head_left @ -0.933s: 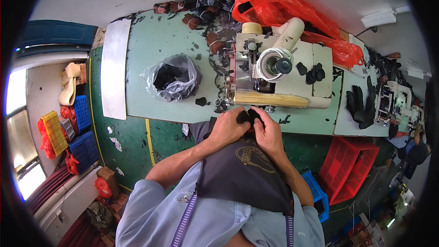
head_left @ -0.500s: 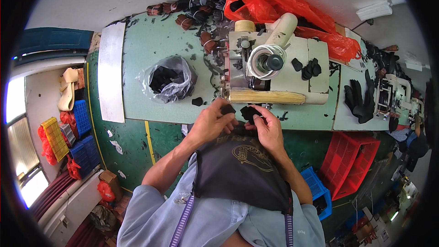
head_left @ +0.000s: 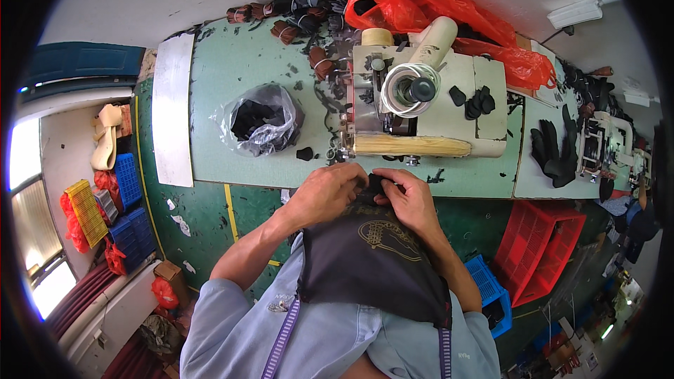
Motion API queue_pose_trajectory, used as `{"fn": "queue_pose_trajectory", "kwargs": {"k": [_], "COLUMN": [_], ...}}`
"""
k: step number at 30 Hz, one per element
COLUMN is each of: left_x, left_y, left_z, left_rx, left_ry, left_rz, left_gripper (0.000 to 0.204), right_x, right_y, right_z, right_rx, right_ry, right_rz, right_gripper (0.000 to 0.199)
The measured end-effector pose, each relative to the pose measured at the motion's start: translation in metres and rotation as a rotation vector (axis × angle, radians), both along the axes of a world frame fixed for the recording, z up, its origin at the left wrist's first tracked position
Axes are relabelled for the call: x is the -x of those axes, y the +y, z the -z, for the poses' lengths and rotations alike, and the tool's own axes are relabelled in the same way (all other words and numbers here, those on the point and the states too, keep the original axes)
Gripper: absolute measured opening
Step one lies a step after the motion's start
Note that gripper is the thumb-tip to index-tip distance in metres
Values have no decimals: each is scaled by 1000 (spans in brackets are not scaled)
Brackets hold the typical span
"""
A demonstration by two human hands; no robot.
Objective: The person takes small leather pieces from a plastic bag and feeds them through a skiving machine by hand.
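Close together at the table's front edge, my two hands meet over a small black piece (head_left: pixel 375 185), apparently leather or fabric. My left hand (head_left: pixel 327 193) has its fingers curled around the left side of the black material, its fingertips partly hidden. Thumb and fingers of my right hand (head_left: pixel 406 196) pinch it from the right. Whether one piece or two lie between the hands, I cannot tell. Just beyond them stands a cream machine (head_left: pixel 449 63) with a pale padded bar (head_left: pixel 411 146) along its front. A loose black piece (head_left: pixel 304 154) lies beyond my left hand.
A clear plastic bag (head_left: pixel 286 139) of black pieces stands on the green table (head_left: pixel 210 77). Several black cutouts (head_left: pixel 480 102) rest on the machine's top. Red plastic bags (head_left: pixel 428 3) and tied bundles (head_left: pixel 286 31) line the back. A red crate (head_left: pixel 537 253) sits below at right.
My hands have come closer together and slightly nearer my body. The black pieces, held apart before, now meet between my fingers.
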State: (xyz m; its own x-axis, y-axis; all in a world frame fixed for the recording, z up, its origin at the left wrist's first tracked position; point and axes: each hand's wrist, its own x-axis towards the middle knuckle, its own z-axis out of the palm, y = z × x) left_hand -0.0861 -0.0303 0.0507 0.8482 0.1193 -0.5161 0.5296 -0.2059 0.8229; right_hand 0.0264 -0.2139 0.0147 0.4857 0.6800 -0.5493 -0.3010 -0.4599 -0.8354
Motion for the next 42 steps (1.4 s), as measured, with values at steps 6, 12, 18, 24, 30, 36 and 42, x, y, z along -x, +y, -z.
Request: {"fn": "queue_pose_trajectory", "kwargs": {"k": [6, 12, 18, 24, 30, 36, 42], "left_x": [-1, 2, 43, 88, 86, 37, -18], "left_y": [-4, -12, 19, 45, 44, 4, -24], "left_z": [1, 20, 106, 173, 167, 64, 40], "left_rx": [-133, -177, -519, -832, -759, -411, -562], "left_ry": [-57, -114, -38, -16, 109, -394, -799], "left_rz": [90, 45, -198, -183, -317, -301, 40], "left_gripper": [16, 21, 18, 26, 19, 19, 26], "right_x": [2, -3, -4, -10, -7, -11, -12], "right_y": [0, -4, -4, 1, 5, 6, 4], "right_z": [3, 1, -1, -4, -3, -1, -10], "right_rx": [-45, -114, -1, -13, 47, 38, -156], "right_ry": [-6, 223, 132, 198, 236, 205, 325], "right_rz": [-72, -65, -82, -107, 77, 10, 224], "right_gripper": [26, 29, 31, 29, 25, 27, 28]}}
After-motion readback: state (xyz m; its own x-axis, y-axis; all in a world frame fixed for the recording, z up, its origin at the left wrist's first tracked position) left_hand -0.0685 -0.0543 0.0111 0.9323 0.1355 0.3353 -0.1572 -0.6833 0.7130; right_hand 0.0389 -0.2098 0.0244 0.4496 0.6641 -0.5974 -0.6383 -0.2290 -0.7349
